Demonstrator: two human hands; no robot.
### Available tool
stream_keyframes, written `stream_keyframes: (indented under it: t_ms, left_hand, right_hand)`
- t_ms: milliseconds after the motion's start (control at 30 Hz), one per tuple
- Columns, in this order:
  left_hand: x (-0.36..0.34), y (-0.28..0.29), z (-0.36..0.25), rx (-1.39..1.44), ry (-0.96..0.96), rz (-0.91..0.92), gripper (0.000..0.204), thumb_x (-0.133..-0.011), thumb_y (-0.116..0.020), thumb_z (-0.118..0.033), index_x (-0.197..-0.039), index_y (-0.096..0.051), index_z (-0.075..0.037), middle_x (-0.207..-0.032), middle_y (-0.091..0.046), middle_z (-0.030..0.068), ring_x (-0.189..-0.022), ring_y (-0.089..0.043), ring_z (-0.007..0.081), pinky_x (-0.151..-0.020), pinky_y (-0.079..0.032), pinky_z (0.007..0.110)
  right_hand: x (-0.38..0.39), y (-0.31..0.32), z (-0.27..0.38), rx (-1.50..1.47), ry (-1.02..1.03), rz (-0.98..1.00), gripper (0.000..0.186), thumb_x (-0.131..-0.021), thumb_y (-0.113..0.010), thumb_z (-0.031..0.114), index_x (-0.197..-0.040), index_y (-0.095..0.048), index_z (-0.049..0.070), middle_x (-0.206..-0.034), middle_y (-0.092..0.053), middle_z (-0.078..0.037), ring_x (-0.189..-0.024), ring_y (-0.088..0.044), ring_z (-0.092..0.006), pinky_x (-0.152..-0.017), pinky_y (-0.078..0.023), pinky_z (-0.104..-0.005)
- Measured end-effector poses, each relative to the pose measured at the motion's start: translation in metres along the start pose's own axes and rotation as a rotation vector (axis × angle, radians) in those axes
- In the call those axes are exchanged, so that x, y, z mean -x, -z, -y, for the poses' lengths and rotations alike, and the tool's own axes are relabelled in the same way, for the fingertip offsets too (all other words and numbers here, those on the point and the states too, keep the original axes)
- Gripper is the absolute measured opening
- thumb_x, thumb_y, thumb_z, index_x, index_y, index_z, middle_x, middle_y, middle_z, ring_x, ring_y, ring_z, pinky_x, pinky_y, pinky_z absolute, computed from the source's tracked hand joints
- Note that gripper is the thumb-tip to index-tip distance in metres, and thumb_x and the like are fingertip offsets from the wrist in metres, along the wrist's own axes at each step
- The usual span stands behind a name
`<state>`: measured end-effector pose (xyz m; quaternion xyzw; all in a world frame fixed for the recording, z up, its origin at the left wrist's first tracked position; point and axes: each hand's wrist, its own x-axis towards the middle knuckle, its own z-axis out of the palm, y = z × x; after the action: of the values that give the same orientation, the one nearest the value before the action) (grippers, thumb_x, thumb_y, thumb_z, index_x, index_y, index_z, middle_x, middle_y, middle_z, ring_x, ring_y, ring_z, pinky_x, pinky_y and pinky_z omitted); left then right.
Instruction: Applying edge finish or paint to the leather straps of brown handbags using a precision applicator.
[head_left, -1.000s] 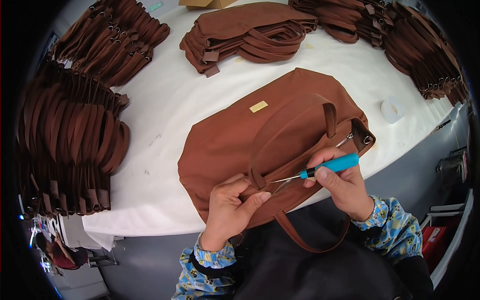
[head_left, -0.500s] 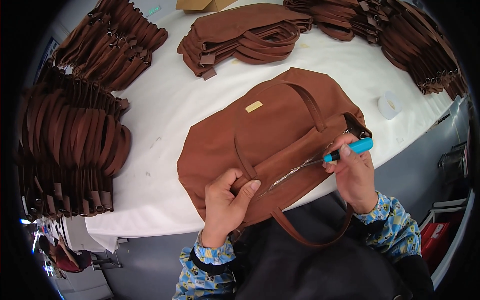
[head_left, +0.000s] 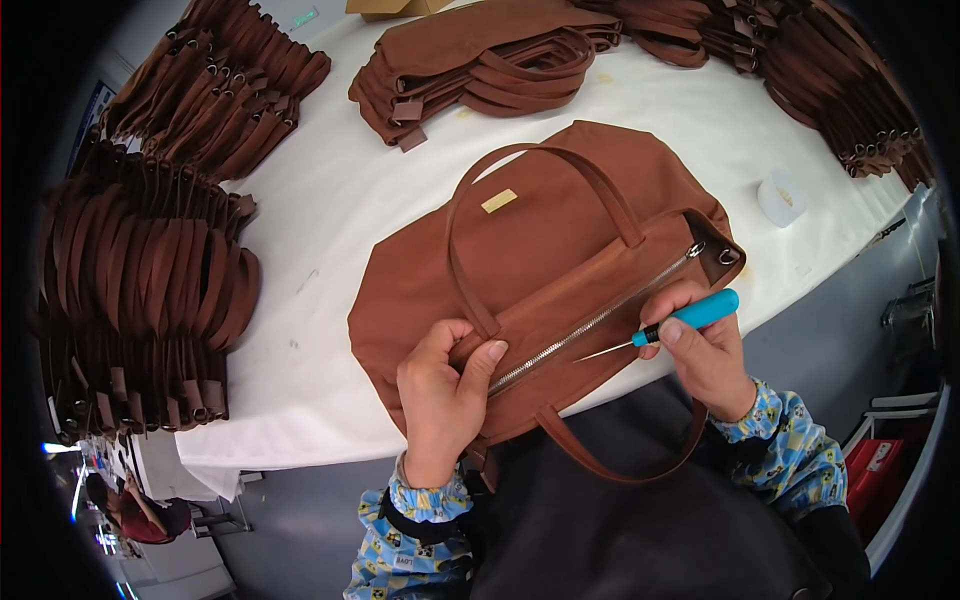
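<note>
A brown handbag (head_left: pixel 540 250) lies on the table before me, its silver zipper (head_left: pixel 600 318) running closed along the top. My left hand (head_left: pixel 445 385) pinches the bag's upper edge by the lower end of the far handle (head_left: pixel 462 230). In my right hand (head_left: pixel 700 350) is an awl (head_left: pixel 700 310) with a blue handle and a thin metal shaft. The awl's tip points left, at the brown panel just on my side of the zipper; whether it touches is hard to tell. The near handle (head_left: pixel 610 470) hangs over the table edge against my dark apron.
Stacked brown bags (head_left: pixel 150 270) line the left side, with another pile (head_left: pixel 490 60) at the back and more (head_left: pixel 830 90) at the far right. A small white round container (head_left: pixel 780 198) stands right of the handbag. A person (head_left: pixel 145 510) sits at the lower left.
The awl has moved from over the zipper to the panel nearer me, and its shaft now shows more. The far handle stands up more, and the zipper's right end is uncovered.
</note>
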<state>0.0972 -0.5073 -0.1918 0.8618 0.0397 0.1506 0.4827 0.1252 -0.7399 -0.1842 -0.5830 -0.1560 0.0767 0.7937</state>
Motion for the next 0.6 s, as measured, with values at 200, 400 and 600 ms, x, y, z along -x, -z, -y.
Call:
stream_keyframes:
  t_ms: [200,400,600]
  left_hand:
    - [-0.001,0.004,0.005,0.087,-0.086,0.124,0.036,-0.063,-0.077,-0.019,-0.085,-0.055,0.0,-0.069,-0.056,0.0102,-0.059,-0.053,0.0241,-0.055,-0.042,0.032]
    - [-0.004,0.008,-0.002,-0.2,-0.22,0.214,0.055,-0.047,-0.082,-0.029,-0.085,-0.052,-0.003,-0.073,-0.054,0.0094,-0.067,-0.055,0.0294,-0.059,-0.043,0.036]
    - [-0.004,0.007,-0.003,-0.151,-0.19,0.211,0.053,-0.048,-0.082,-0.028,-0.084,-0.053,-0.003,-0.071,-0.053,0.0099,-0.066,-0.055,0.0301,-0.058,-0.043,0.036]
  right_hand:
    - [-0.002,0.006,0.002,0.168,0.078,0.223,0.016,-0.078,-0.064,0.01,-0.088,-0.058,-0.001,-0.077,-0.056,-0.005,-0.072,-0.053,-0.0104,-0.063,-0.042,-0.0224]
    - [-0.009,0.007,0.0,0.374,0.199,0.413,0.02,-0.072,-0.071,0.013,-0.088,-0.064,0.004,-0.074,-0.063,-0.001,-0.078,-0.048,-0.0163,-0.068,-0.041,-0.0278]
    - [-0.008,0.004,0.001,0.416,0.147,0.394,0.023,-0.069,-0.074,0.018,-0.083,-0.065,0.004,-0.074,-0.064,-0.003,-0.08,-0.052,-0.0197,-0.071,-0.042,-0.0301]
